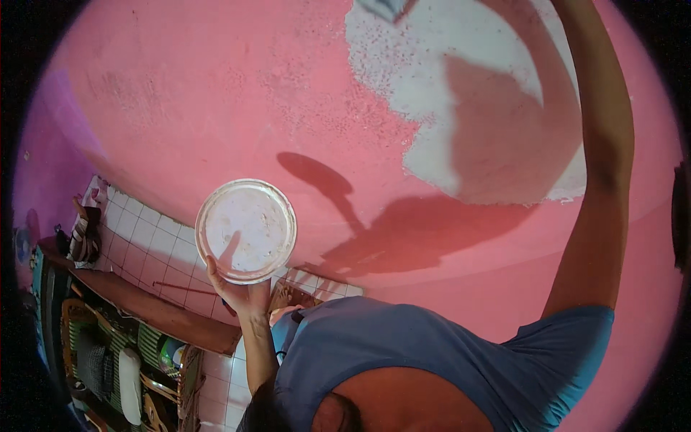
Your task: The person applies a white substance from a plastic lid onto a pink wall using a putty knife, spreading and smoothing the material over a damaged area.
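My left hand (237,294) holds up a round whitish lid-like plate (248,227), thumb over its near rim and the other fingers hidden beneath. Streaks and small lumps of pale residue mark the plate's flat face. My right arm (604,158) reaches up along the right side, and its hand lies beyond the upper edge. At the top centre, a corner of a grey-blue flat thing (389,9) shows against the wall; what holds it is out of sight. Behind it spreads a greyish-white patch (425,65) with a ragged edge on the pink wall (216,108).
Shadows of my arm, body and the plate fall on the wall. A white tiled floor (169,245) lies at the left, with a long brown board-like edge (158,306). Beyond it stands a wooden seat (108,345) with green slats and cushions. A purple wall (54,151) stands far left.
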Demonstrator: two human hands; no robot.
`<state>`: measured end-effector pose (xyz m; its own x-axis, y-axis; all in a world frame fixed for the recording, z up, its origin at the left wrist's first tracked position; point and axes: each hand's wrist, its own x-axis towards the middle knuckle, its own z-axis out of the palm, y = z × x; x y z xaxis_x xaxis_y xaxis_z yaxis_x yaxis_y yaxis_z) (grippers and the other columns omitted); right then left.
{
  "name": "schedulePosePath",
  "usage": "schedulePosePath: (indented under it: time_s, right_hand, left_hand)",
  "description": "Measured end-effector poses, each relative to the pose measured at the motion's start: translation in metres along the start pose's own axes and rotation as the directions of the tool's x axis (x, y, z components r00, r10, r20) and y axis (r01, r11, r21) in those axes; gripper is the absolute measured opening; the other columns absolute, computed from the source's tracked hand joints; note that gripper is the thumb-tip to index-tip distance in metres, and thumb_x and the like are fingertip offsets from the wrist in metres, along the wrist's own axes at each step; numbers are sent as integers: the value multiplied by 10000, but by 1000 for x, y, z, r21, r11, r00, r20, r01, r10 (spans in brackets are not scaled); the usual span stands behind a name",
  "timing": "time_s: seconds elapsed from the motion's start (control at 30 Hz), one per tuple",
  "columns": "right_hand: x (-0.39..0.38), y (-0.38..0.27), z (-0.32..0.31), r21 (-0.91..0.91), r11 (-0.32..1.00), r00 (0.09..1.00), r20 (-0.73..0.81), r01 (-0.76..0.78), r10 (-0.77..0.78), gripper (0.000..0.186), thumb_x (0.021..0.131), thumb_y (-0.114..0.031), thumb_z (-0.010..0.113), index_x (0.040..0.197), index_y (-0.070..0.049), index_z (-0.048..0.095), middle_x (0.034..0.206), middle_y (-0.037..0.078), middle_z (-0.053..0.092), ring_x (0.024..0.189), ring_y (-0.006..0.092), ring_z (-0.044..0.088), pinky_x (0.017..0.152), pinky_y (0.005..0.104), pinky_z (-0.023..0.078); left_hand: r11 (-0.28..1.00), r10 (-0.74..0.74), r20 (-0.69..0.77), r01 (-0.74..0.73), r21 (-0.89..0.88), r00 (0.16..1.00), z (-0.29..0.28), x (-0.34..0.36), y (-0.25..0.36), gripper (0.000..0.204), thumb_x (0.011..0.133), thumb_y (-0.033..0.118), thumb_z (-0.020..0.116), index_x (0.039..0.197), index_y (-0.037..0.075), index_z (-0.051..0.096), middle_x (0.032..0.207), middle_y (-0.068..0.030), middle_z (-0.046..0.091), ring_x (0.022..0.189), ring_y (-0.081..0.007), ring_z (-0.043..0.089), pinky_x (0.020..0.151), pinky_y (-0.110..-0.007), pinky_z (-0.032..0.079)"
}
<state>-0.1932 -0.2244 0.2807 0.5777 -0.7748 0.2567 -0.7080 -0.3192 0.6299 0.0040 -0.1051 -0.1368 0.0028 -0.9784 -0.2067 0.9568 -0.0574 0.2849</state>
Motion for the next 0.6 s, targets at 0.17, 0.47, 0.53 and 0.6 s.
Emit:
schedulePosePath:
  time_s: [0.17,0.47,0.53,0.6]
  right_hand:
    - [-37,-24,117,-84,810,805,-92,581,-586,503,650,-58,715,1129,-204,668,1000,64,545,816,208,479,795,338,411]
    - [-14,-13,125,-242,716,744,46,655,-666,588,813,-59,593,1370,-146,425,1076,139,551,921,263,497,845,391,442]
    - [7,-36,83,-79,919,902,242,387,-358,515,888,-116,549,1383,-137,409,1094,167,558,949,264,502,853,411,445]
    - [9,-33,45,-22,1000,906,423,18,-7,508,897,-161,551,1384,-138,408,1087,169,564,949,258,504,849,416,443]
  left_hand:
    - [996,-3,-22,1,-87,1000,-8,-2,6,814,846,520,543,1365,-69,326,1442,-196,308,1334,-350,305,1081,-574,249]
    - [996,-1,7,2,-94,1000,-14,3,2,808,849,517,542,1355,-76,330,1441,-196,304,1337,-351,299,1083,-571,253]
    - [995,18,-21,-20,-101,1000,-14,1,3,809,849,516,543,1356,-76,328,1441,-197,302,1337,-352,299,1082,-570,257]
    - [995,-9,-15,7,-98,1000,-14,3,0,809,849,515,545,1356,-76,325,1440,-198,299,1336,-353,299,1080,-570,261]
